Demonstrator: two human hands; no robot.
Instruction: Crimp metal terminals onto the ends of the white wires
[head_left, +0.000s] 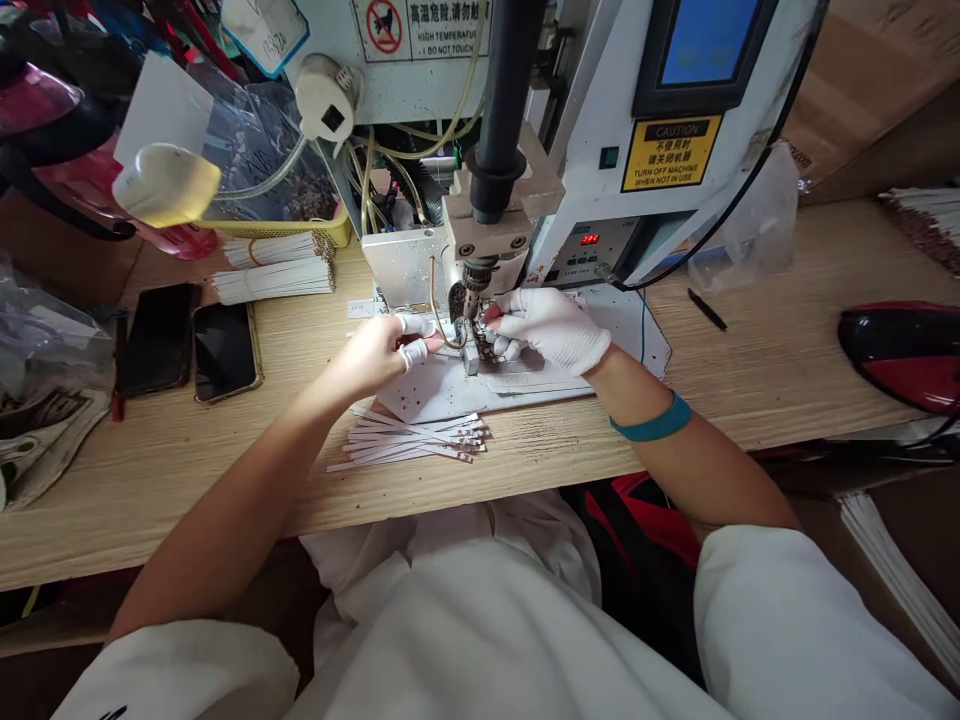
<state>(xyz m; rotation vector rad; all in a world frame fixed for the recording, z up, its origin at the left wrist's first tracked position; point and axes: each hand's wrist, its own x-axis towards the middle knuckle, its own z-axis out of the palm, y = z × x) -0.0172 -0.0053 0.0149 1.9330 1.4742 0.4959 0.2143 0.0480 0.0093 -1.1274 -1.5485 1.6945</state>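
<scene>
My left hand (401,345), with white covers on some fingers, is at the left side of the machine's working head (472,290). Its fingertips are pinched beside a thin bent metal tube (435,300); what they hold is too small to make out. On the other side, my right hand (559,328) wears a white glove with bare fingertips. Its fingers are closed close to the head, above small dark bits, and their contents are hidden. Below the hands, a loose pile of narrow white strips (416,440) lies on the wooden table (300,480).
Two phones (226,350) lie at the left, near bundled white strips (277,280) and a yellow basket (341,228). A lamp (166,185) on a flexible neck reaches over there. Rightward are a black pen-like stick (706,309) and a red-and-black object (900,355).
</scene>
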